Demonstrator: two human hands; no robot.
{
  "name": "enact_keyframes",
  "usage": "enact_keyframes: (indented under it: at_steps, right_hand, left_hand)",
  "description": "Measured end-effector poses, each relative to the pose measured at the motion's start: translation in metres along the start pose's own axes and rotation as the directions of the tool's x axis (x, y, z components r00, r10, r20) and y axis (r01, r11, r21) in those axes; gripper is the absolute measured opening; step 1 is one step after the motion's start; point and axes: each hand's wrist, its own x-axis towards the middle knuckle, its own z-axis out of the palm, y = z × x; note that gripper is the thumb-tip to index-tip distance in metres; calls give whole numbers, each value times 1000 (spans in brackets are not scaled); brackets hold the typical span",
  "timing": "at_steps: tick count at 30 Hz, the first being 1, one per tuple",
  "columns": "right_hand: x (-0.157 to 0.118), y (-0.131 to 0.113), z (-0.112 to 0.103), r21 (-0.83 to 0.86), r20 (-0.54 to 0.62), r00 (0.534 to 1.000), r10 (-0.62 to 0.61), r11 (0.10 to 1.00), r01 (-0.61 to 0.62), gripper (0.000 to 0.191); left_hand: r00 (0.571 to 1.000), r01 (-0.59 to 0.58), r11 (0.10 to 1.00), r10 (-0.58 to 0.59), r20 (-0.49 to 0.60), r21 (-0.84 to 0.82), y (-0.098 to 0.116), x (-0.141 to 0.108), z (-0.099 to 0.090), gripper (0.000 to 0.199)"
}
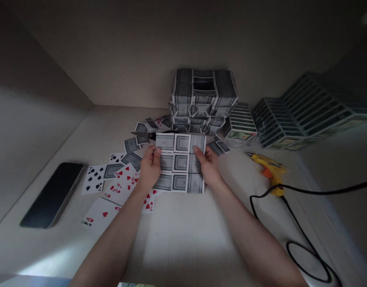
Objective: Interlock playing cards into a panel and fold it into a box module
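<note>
Between my hands is a panel of playing cards, joined in a three-by-three grid with patterned backs toward me. My left hand grips its left edge, thumb on the front face. On the right edge my right hand pinches it the same way, fingers hidden behind. Just beyond the panel stands a box-like structure built of cards, with an opening in its top. Loose playing cards, some face up and some face down, lie around my left forearm. Scissors rest partly hidden behind the panel.
At far left lies a black smartphone. A yellow glue gun sits on the right, its black cable looping toward the front. Several stacks of boxed cards stand at the back right against the wall.
</note>
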Motion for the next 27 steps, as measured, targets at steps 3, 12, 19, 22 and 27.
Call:
enact_keyframes:
  at_steps: [3,12,19,22,27]
  right_hand:
    - [0,0,0,14,10,1000,4,1000,-4,30]
    - [1,1,-1,12,8,1000,0,1000,0,29]
    - [-1,-3,2,16,21,1000,6,1000,-6,30]
    - [-1,-3,2,30,23,1000,0,1000,-1,29]
    - [-1,-1,0,36,8,1000,6,999,-6,30]
  left_hand:
    - [1000,11,1000,-11,1,-7,1,0,0,23]
    - [1000,10,1000,-10,-12,8,4,0,0,23]
    - [1000,15,998,-14,-20,59,5,-1,-1,26]
    - [1000,22,997,-21,-17,72,5,-1,-1,26]
    - [1000,11,996,-10,-12,89,2,-1,-1,28]
